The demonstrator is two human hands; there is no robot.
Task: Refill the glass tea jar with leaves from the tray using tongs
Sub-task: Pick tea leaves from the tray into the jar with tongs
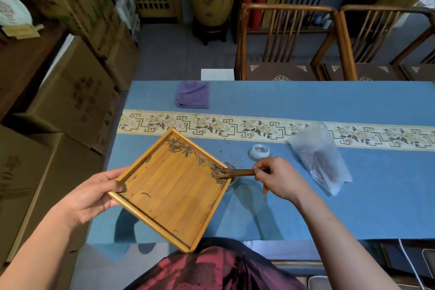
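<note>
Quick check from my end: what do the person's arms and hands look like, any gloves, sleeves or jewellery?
Both hands, left hand and right hand, are bare: no gloves, rings, watch or bracelets visible. Both forearms are uncovered up to the frame edge, with no sleeve in view. Below them shows a red-and-black patterned garment.

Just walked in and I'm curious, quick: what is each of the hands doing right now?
Left hand: holds the wooden tray by its edge, tilted.
Right hand: pinches the tongs, tips in the tea leaves at the tray's corner.

glass tea jar mostly hidden behind the tilted tray's corner
</note>
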